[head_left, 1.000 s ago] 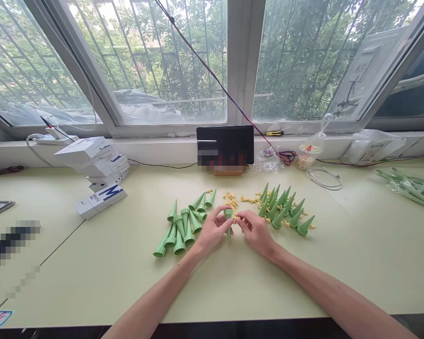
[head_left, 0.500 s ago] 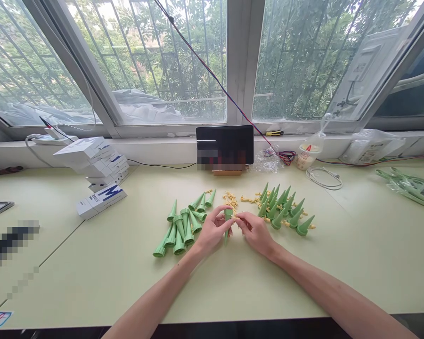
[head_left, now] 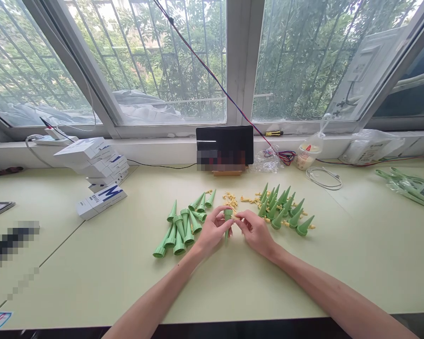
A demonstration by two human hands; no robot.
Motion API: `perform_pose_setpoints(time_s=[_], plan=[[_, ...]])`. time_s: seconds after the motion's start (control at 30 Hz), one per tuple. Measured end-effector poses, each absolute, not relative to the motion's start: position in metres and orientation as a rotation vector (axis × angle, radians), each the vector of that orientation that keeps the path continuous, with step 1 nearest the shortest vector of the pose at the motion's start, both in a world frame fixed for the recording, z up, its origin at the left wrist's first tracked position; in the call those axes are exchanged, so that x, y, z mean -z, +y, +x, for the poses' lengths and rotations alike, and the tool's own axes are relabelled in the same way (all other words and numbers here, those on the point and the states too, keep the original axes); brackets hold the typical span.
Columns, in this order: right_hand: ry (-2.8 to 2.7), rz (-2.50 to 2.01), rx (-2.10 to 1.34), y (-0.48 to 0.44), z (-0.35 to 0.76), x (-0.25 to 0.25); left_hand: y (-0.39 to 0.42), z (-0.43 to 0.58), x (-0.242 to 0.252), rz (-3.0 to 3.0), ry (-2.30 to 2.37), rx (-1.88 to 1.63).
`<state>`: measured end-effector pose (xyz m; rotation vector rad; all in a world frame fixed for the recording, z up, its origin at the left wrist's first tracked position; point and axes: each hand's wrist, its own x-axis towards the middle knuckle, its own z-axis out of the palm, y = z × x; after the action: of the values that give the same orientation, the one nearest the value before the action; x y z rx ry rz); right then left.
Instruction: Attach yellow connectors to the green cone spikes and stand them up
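Two bare hands met at the middle of a pale worktop. The left hand gripped a green cone between thumb and fingers, its wide ribbed end uppermost and its tip pointing down. The right hand, just beside it, pinched a small yellow piece between thumb and forefinger against the side of the cone, near the wide end; whether the piece was seated could not be told, the fingertips covering the joint.

Near the left hand, on its outer side, lay a cluster of loose cones, several with their hollow ends turned towards the wearer. Just beyond both hands was a small heap of yellow fittings. Near the right hand, on its outer side, a group of standing cones rested on their wide ends, tips up, with yellow parts showing at their sides.

Well beyond the hands, a dark screen leaned on a brown support. White boxes were stacked far out past the left hand; past the right were a bagged cup and a coiled white cable.
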<state>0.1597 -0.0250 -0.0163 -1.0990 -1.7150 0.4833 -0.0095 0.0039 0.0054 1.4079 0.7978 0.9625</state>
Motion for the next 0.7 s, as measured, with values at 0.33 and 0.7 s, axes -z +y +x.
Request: perform_pose_setpoints(time_s=[0.33, 0.7], plan=[[-1.705, -1.088, -0.503, -0.0249, 0.1608, 0.0183, 0.0041, -0.0096, -0.0067, 1.395, 0.799, -0.97], [-1.7, -1.101, -0.523, -0.0247, 0.1599, 0.0175, 0.0049, -0.0097, -0.0061, 1.417, 0.793, -0.964]])
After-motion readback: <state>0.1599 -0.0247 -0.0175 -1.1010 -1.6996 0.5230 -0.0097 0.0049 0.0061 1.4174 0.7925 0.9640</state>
